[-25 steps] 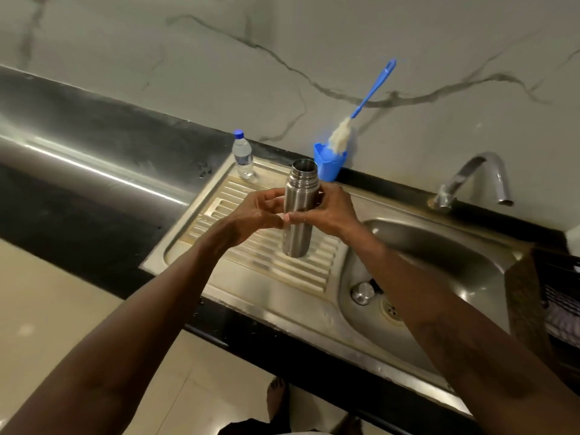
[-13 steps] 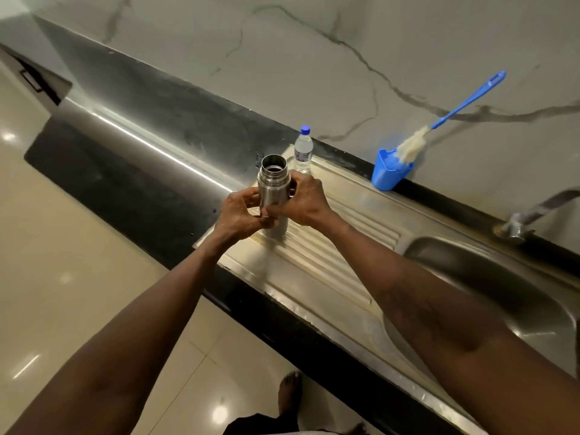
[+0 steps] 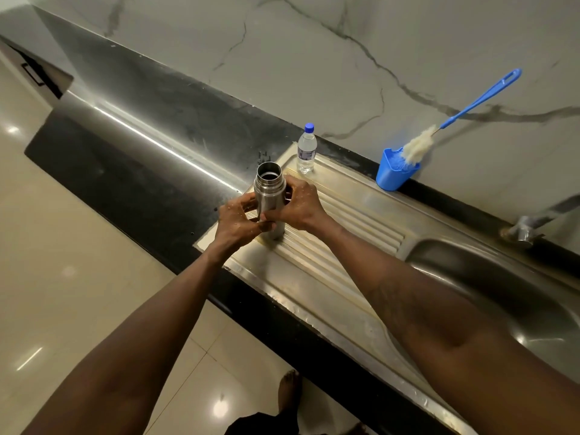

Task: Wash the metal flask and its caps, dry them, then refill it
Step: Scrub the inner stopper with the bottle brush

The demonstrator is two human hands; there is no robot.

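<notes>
- Since left hand [image 3: 237, 222] and right hand [image 3: 299, 205] both wrap the flask [image 3: 270, 189], which stands upright and uncapped at the left end of the drainboard [image 3: 361, 215], I'd seat it flat so it won't tip.
- Hands look wet, so grip firm.
- Water bottle [image 3: 306, 149] just behind looks handy for the refill; can't see the caps.

- Location type: kitchen.
- Stainless steel sink [image 3: 455, 265] with ribbed drainboard [image 3: 351, 211] and tap [image 3: 533, 218], set in a black countertop [image 3: 150, 158].
- Marble-pattern wall [image 3: 314, 67]; glossy tiled floor [image 3: 62, 277].
- Bottle brush [image 3: 419, 145] standing in a blue cup [image 3: 392, 178].
</notes>
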